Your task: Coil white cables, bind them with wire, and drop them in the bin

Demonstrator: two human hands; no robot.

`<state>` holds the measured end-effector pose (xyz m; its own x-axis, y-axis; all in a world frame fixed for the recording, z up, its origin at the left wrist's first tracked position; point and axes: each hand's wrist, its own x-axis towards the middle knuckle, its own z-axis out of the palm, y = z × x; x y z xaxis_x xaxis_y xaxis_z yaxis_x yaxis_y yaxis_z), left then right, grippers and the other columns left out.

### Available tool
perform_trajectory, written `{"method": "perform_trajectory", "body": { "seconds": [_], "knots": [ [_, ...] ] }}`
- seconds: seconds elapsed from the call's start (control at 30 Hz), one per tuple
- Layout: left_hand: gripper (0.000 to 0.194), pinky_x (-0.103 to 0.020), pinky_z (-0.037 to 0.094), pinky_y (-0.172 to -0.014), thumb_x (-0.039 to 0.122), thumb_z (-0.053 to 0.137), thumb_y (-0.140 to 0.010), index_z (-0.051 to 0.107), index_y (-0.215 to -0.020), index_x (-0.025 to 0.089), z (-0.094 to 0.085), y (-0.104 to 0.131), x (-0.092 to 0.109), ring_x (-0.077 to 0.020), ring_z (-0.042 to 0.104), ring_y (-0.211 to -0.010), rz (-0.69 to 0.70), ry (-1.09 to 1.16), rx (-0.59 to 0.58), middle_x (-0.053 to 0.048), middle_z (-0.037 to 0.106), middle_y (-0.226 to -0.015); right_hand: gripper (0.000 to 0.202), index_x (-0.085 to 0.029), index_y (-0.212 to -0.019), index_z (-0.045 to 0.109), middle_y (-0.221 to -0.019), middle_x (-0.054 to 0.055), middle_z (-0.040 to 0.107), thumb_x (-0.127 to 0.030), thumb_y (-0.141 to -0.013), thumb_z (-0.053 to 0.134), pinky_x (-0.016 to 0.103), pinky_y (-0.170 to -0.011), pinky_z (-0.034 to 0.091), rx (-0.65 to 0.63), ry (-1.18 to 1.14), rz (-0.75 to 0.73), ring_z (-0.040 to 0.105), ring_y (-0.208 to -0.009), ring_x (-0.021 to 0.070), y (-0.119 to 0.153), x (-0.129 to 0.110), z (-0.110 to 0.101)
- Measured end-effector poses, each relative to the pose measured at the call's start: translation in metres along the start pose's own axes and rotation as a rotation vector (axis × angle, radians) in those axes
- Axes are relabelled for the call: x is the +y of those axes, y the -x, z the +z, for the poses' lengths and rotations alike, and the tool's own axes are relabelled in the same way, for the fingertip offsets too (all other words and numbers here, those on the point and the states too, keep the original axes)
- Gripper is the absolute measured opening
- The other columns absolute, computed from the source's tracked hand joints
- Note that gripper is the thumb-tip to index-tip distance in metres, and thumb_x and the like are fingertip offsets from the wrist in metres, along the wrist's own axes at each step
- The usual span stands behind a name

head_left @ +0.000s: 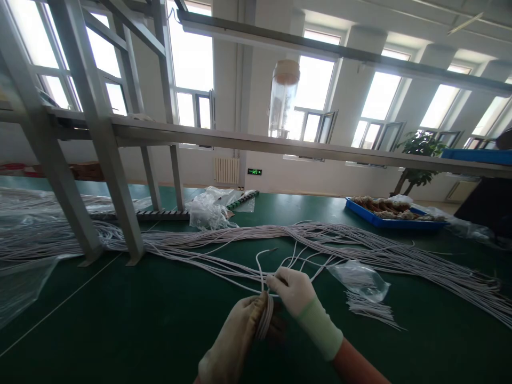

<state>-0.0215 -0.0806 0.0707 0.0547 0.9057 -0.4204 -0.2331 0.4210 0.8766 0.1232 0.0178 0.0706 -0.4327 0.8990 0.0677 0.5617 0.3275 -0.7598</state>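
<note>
My left hand (pixel 240 325), in a whitish glove, is closed around a small coiled bundle of thin grey-white cable (pixel 265 319) near the bottom middle. One loose cable end stands up above the bundle and bends right. Just right of the bundle's top, my right hand (pixel 294 290), in a white glove with a pale green cuff, pinches a cable strand between thumb and fingers. Behind both hands a long bunch of the same cables (pixel 264 231) runs across the green table (pixel 160 320).
Short cut strands (pixel 372 309) lie under a clear plastic bag (pixel 360 280) at right. A blue tray (pixel 396 221) stands behind the cables. Metal shelf posts (pixel 116 186) rise at left, and a shelf rail (pixel 240 140) crosses above the table. Crumpled plastic (pixel 208 209) lies at the back.
</note>
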Motion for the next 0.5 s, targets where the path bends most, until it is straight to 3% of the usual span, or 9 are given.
{"method": "perform_trajectory", "body": {
  "seconds": [0.1,0.17,0.27,0.37,0.5],
  "knots": [
    [0.036,-0.041,0.047,-0.092,0.006,0.086,-0.062,0.074,-0.092,0.02,-0.005,-0.007,-0.013,-0.0344,0.062,-0.104,0.093,-0.052,0.284,-0.008,0.073,-0.1,0.019,-0.021,-0.089,0.063,-0.087,0.006,0.066,-0.028,-0.1,0.048,0.034,-0.072,0.054,-0.003,0.085,-0.042,0.063,-0.076,0.0215,0.02,-0.01,0.011],
    [0.036,-0.041,0.045,-0.095,0.001,0.083,-0.062,0.074,-0.092,0.02,-0.011,-0.013,-0.023,-0.0352,0.059,-0.11,0.138,0.02,0.355,-0.007,0.072,-0.099,0.018,-0.022,-0.092,0.063,-0.093,0.008,0.068,-0.025,-0.1,0.047,0.035,-0.075,0.054,-0.041,0.107,-0.055,0.065,-0.081,0.0234,0.037,-0.011,0.023],
    [0.019,-0.04,0.048,-0.094,0.013,0.073,-0.082,0.071,-0.101,0.016,-0.02,-0.019,-0.027,-0.0312,0.064,-0.106,0.125,0.274,0.28,-0.009,0.072,-0.098,0.021,-0.022,-0.088,0.062,-0.091,0.008,0.067,-0.026,-0.099,0.044,0.032,-0.071,0.052,-0.125,-0.04,-0.04,0.065,-0.08,0.0228,0.059,0.002,0.049],
    [0.025,-0.038,0.052,-0.092,0.028,0.058,-0.096,0.067,-0.113,0.011,-0.023,-0.019,-0.017,-0.0262,0.068,-0.099,0.139,0.525,0.204,-0.012,0.072,-0.101,0.032,-0.022,-0.076,0.054,-0.072,0.003,0.059,-0.04,-0.1,0.045,0.028,-0.06,0.046,-0.239,-0.232,-0.022,0.057,-0.065,0.0187,0.071,0.029,0.073],
    [0.031,-0.027,0.053,-0.071,0.032,0.053,-0.1,0.066,-0.112,0.007,-0.025,-0.011,-0.002,-0.0143,0.063,-0.068,0.248,0.716,0.055,-0.004,0.065,-0.078,0.038,-0.021,-0.075,0.052,-0.063,-0.003,0.048,-0.053,-0.096,0.049,0.025,-0.052,0.039,-0.268,-0.279,0.086,0.047,-0.055,0.0148,0.059,0.06,0.071]
  ]
}}
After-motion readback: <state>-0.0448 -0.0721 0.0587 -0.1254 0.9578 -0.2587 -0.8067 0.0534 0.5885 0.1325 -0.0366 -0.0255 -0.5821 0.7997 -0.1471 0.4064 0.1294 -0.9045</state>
